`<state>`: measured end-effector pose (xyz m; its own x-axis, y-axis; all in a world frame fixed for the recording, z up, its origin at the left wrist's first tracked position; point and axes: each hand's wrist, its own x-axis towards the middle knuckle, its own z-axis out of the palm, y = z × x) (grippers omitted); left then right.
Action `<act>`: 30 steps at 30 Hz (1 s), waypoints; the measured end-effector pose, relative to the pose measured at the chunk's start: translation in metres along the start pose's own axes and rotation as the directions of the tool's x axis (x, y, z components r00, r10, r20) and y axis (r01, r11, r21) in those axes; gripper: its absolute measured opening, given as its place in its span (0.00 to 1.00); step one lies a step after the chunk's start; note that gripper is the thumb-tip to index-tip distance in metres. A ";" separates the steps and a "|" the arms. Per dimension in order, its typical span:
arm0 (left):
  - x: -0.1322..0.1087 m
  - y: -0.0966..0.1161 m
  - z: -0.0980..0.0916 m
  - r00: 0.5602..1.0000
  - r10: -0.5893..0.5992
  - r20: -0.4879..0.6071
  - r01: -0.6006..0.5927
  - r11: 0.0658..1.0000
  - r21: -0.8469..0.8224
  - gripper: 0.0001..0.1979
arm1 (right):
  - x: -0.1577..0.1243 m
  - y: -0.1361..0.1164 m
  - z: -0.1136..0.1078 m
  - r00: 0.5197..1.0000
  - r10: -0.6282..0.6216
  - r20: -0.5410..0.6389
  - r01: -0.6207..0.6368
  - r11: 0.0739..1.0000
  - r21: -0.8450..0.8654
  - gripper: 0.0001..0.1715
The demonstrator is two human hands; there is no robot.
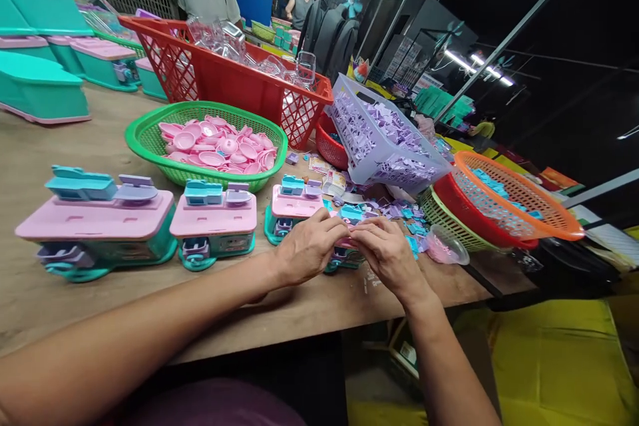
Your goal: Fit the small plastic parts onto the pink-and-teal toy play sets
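My left hand [309,243] and my right hand [387,249] meet over a pink-topped toy kitchen unit [344,257] on the table. The fingers of both are closed, pinched together at its pink top; what they grip is too small and hidden to name. Behind the fingertips, a blue piece [352,213] stands on that unit. To the left, in a row, are three similar toy units: a near one [292,203], a middle one [213,219] and a larger-looking one [100,216]. Each has a pink top, a teal base, and blue and purple pieces standing on it.
A green basket [144,140] holds pink oval pieces. Behind it, a red crate [239,90] carries clear plastic parts. A lilac crate [414,176] of purple pieces leans right, near an orange basket [559,219]. Small loose parts [399,206] litter the table [279,319]. Two people are beyond.
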<state>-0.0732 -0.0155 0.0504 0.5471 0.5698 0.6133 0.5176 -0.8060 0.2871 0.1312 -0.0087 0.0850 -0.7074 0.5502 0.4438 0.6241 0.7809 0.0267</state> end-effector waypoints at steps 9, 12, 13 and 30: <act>0.000 0.002 0.005 0.984 -0.141 -0.106 0.106 0.953 -0.285 0.19 | -0.007 0.007 0.004 0.994 0.092 -0.057 -0.086 0.992 0.088 0.08; -0.003 0.003 0.010 0.975 -0.165 -0.150 0.106 0.935 -0.339 0.20 | -0.009 0.008 0.005 0.992 0.102 -0.073 -0.097 0.992 0.076 0.08; -0.004 0.002 0.012 0.977 -0.146 -0.157 0.090 0.943 -0.320 0.20 | -0.010 0.008 0.005 0.992 0.097 -0.078 -0.093 0.994 0.056 0.08; -0.004 0.009 0.013 0.986 -0.151 -0.076 0.145 0.986 -0.079 0.17 | 0.010 -0.001 -0.013 0.989 -0.061 0.133 0.084 0.980 -0.179 0.07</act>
<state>-0.0625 -0.0234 0.0411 0.4113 0.6708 0.6171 0.5381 -0.7252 0.4297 0.1282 -0.0076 0.1008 -0.7819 0.5363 0.3179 0.6116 0.7587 0.2244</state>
